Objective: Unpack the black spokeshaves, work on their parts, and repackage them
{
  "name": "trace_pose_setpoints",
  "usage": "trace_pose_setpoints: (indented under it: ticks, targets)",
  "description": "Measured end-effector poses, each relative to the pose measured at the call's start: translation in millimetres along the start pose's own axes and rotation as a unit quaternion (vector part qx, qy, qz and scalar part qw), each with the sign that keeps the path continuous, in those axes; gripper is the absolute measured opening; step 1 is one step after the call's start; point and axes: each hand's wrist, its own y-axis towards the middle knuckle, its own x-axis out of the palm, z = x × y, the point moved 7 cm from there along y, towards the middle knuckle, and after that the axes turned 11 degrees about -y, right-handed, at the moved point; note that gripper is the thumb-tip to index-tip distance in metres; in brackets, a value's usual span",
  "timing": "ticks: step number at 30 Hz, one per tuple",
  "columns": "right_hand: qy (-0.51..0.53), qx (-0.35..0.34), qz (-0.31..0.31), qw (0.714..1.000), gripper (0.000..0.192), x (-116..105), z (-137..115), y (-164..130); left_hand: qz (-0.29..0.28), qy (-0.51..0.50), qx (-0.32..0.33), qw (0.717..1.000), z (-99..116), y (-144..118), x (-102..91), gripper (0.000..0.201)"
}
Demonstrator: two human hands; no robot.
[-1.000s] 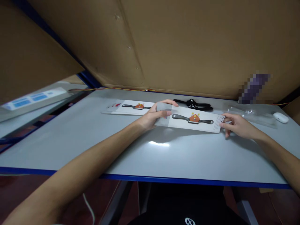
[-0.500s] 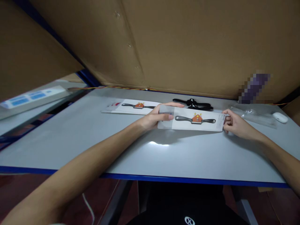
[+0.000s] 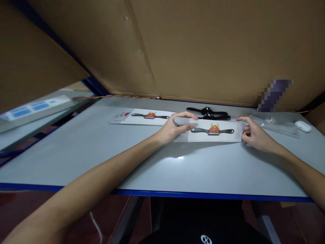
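Note:
A flat white spokeshave package (image 3: 203, 135), printed with a dark two-handled spokeshave and an orange shape, is held just above the table between my hands. My left hand (image 3: 170, 129) grips its grey left end, thumb on the front and fingers over the top. At the right end, my right hand (image 3: 256, 135) pinches the edge with curled fingers while the index finger stretches along the top. Behind the package lie two black spokeshaves (image 3: 217, 114), partly overlapping. More packages of the same print (image 3: 142, 120) lie to the left, partly covered by my left hand.
A clear plastic bag (image 3: 279, 127) and a white rounded case (image 3: 303, 126) are at the right of the grey table (image 3: 83, 149). Cardboard panels (image 3: 203, 51) wall the back. A power strip (image 3: 35, 110) sits on the left surface. A blurred purple object (image 3: 275, 95) stands at the back right.
My left hand has slid slightly right along the package, its thumb nearer the printed picture. The right index finger has lifted and straightened over the top edge.

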Motion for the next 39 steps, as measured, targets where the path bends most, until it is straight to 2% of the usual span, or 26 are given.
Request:
trace_pose_setpoints:
  ticks: [6, 11, 14, 16, 19, 23, 27, 29, 33, 39]
  targets:
    - [-0.003, 0.008, -0.007, 1.0, 0.062, 0.4, -3.5, -0.9, -0.005, 0.043, 0.053, 0.998, 3.7, 0.3, -0.5, 0.022]
    - [-0.02, -0.013, -0.004, 1.0, 0.061, -3.6, -14.6, -5.6, 0.009, 0.08, 0.056, 0.995, 5.8, 0.1, -5.0, 0.021]
    - [-0.006, -0.013, -0.004, 1.0, 0.055, -4.1, -17.3, -6.6, -0.006, 0.073, 0.03, 0.997, 4.2, -0.2, -6.6, 0.028]
    - [0.006, 0.005, -0.006, 1.0, 0.055, -2.6, -15.2, -5.4, -0.04, 0.05, -0.016, 0.998, -1.7, -0.4, -5.7, 0.034]
    - [-0.005, 0.032, 0.014, 0.999, 0.056, -2.3, -10.2, -2.3, -0.088, 0.039, -0.089, 0.991, -13.6, -1.1, -3.9, 0.03]
    - [-0.026, 0.039, 0.056, 0.997, 0.047, -5.4, -5.7, 0.8, -0.103, 0.067, -0.097, 0.988, -21.2, 1.8, -3.1, 0.035]
    - [-0.036, 0.034, 0.046, 0.998, 0.046, -6.8, -4.3, 1.4, -0.092, 0.07, -0.103, 0.988, -25.9, 4.4, -5.5, 0.038]
    - [-0.045, 0.021, 0.028, 0.998, 0.047, -6.9, -7.0, 0.4, -0.126, 0.069, -0.12, 0.982, -27.0, 3.9, -5.0, 0.037]
    - [-0.056, -0.041, -0.04, 0.997, 0.038, -0.1, -22.2, -5.0, -0.271, 0.057, -0.164, 0.947, -24.8, -3.3, 0.0, 0.032]
    - [-0.119, -0.115, -0.103, 0.981, 0.044, 14.2, -40.3, -14.5, -0.313, 0.068, -0.145, 0.936, -14.7, -3.1, -7.3, 0.028]
